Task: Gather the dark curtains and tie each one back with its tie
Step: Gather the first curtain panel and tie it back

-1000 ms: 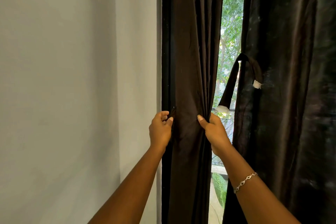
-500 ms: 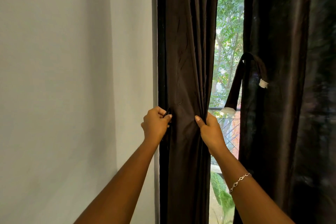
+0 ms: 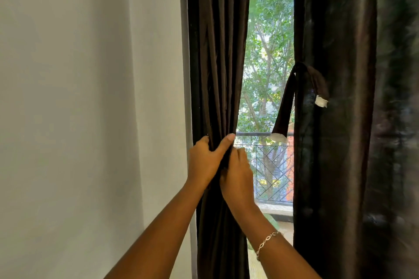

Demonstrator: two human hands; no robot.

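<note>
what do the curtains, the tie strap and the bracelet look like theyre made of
Left curtain and right curtain: dark brown woven fabric with a faint satin sheen on the folds, possibly polyester or faux silk. Tie strap: seemingly the same cloth, with pale patches at its ends, perhaps hook-and-loop. Bracelet: shiny linked metal, pale gold in tone.

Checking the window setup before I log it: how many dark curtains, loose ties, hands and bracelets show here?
Dark curtains: 2, left curtain and right curtain
Loose tie: 1, tie
Hands: 2, left hand and right hand
Bracelet: 1, bracelet
Total: 6
</note>
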